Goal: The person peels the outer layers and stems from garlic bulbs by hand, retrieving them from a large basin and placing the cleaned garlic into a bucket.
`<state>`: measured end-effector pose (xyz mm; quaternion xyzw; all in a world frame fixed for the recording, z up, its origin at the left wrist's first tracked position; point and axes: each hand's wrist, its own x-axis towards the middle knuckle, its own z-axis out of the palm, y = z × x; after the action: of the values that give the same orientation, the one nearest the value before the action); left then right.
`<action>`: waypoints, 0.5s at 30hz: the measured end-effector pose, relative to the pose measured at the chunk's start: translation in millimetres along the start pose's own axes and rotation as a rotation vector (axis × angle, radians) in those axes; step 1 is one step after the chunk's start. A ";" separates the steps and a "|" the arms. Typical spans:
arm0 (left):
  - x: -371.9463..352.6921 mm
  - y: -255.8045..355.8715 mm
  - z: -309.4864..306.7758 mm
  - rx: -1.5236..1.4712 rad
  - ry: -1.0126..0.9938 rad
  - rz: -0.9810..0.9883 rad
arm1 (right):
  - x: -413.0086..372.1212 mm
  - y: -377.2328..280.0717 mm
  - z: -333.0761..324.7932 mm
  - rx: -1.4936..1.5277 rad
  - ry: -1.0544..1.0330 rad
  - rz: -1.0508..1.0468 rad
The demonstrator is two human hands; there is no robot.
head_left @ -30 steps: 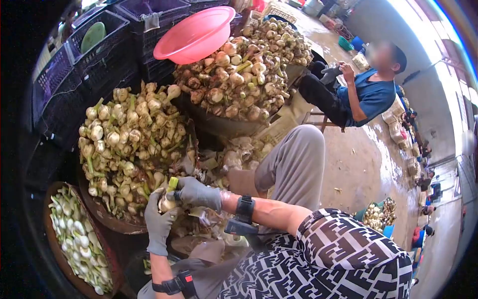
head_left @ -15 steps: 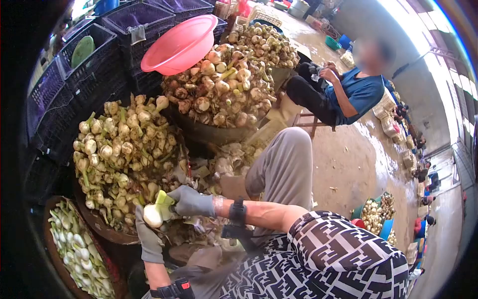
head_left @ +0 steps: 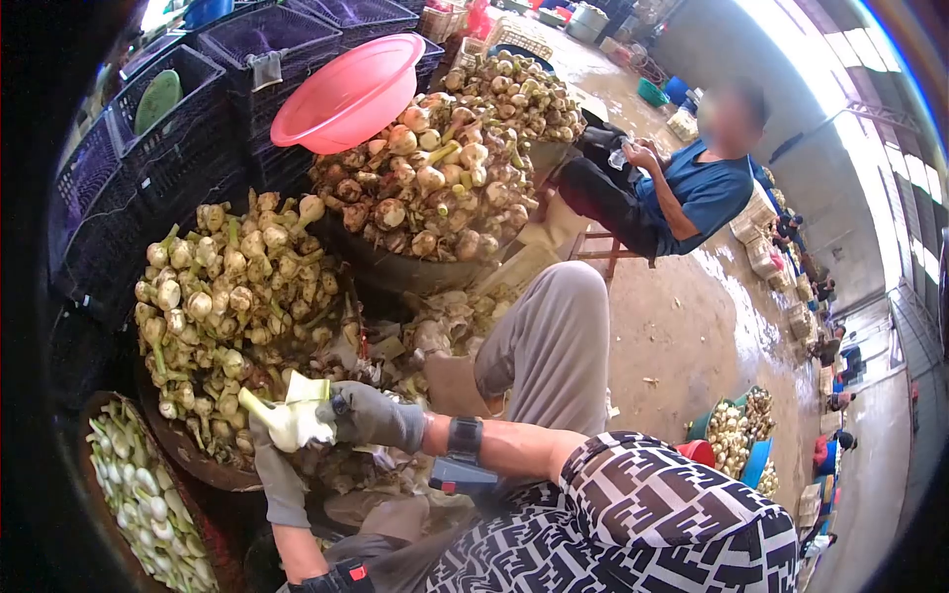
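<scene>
My left hand [head_left: 280, 476], in a grey glove, is closed around a white garlic bulb [head_left: 287, 427] with a pale green stem [head_left: 255, 407] pointing left. My right hand [head_left: 374, 416], also gloved in grey, pinches the loosened outer layers [head_left: 320, 425] at the bulb's right side. A pale green flap of leaf [head_left: 308, 388] sticks up between the hands. Just beyond them, a heap of unpeeled garlic bulbs [head_left: 227, 296] fills a round brown tub [head_left: 203, 469]. Left of my left hand, white peeled bulbs with short green stems [head_left: 148, 504] lie in another tub.
A pink basin [head_left: 348, 94] tilts against a second garlic heap [head_left: 425, 188]. Black crates [head_left: 168, 109] are stacked at the far left. A person in a blue shirt [head_left: 704, 198] sits opposite on a stool. Loose peelings [head_left: 450, 331] lie near my knee.
The bulb has turned, so its stem now points left. Its outer layers hang partly loose by my right hand. Both hands have shifted slightly left in view.
</scene>
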<state>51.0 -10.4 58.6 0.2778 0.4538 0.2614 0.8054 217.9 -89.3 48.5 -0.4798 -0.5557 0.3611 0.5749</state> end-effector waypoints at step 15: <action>12.5 -9.0 -0.8 0.755 0.176 0.482 | -18.3 21.5 -20.7 -0.469 -0.084 0.171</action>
<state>57.4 -8.2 44.8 0.6263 0.5066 0.2802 0.5222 238.6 -103.7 24.3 -0.6299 -0.6051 0.2893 0.3918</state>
